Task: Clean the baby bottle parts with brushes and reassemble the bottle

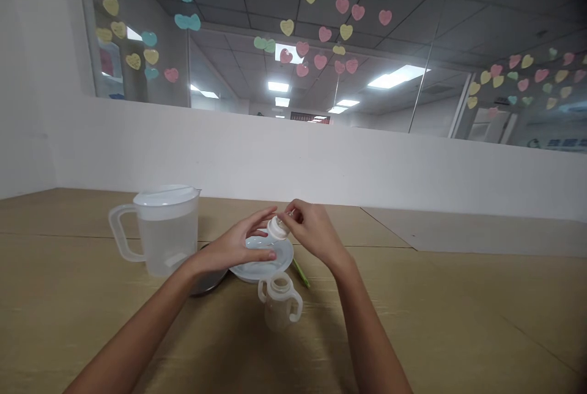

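My right hand [312, 229] pinches a white baby bottle cap with a clear nipple top [277, 227] and holds it above a pale bowl [284, 256]. Beside the cap, my left hand [238, 241] is spread, thumb apart from the fingers, and appears to hold nothing. Below both hands, a translucent two-handled baby bottle [279, 305] stands upright on the table, its mouth uncovered. The bowl looks partly filled with something clear, though my left hand hides part of it.
On the left stands a clear lidded pitcher [167, 235] with a big handle. A dark round plate or tray [210, 282] lies partly under my left forearm. Right of the bowl is a thin green stick-like thing [301, 273]. A white wall [298, 158] and window rise behind the table [458, 320].
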Demonstrator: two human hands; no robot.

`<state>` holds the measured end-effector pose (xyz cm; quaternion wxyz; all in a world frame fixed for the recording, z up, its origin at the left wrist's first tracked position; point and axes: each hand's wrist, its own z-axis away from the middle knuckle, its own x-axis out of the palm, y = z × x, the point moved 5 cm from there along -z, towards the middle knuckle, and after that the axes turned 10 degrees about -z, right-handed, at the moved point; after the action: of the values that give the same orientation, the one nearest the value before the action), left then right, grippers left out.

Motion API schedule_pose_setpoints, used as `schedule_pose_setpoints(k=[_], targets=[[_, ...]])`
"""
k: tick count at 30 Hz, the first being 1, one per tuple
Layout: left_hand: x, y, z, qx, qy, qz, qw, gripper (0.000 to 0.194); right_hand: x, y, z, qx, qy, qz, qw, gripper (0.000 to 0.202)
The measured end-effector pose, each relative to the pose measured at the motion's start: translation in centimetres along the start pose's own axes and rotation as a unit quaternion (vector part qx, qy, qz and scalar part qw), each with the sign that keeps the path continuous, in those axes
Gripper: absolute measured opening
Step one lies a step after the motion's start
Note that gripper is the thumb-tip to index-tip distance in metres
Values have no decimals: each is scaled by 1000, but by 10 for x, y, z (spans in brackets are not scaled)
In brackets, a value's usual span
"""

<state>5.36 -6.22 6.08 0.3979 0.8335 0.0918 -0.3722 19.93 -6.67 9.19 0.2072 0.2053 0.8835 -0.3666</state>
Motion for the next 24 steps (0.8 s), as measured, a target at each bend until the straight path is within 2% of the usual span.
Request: schedule_pose_setpoints(k=[3,6,9,11,14,17,20,24], targets=[[0,11,3,-1,47,-37,998,64,16,-2,-2,-16,-5,15,1000,16],[0,6,-1,-7,115,-104,988,49,25,-5,-3,-32,-3,8,999,15],[0,-1,-3,-24,141,-161,976,37,27,-4,-3,-21,11,7,1000,16],[-2,-2,-2,-28,163,-199,966,30,28,-1,-4,5,21,36,999,23],[-2,1,0,-31,187,-261,947,26,35,3,-5,21,-6,82,996,41],[-2,1,2,-47,174,-297,938,21,42,3,-5,-17,-53,85,995,44],[-6,0,3,-43,134,-248,958,21,46,2,-4,-55,-92,36,994,41],[-15,0,5,-5,81,-158,984,38,46,-2,-2,-90,-132,-76,984,40]])
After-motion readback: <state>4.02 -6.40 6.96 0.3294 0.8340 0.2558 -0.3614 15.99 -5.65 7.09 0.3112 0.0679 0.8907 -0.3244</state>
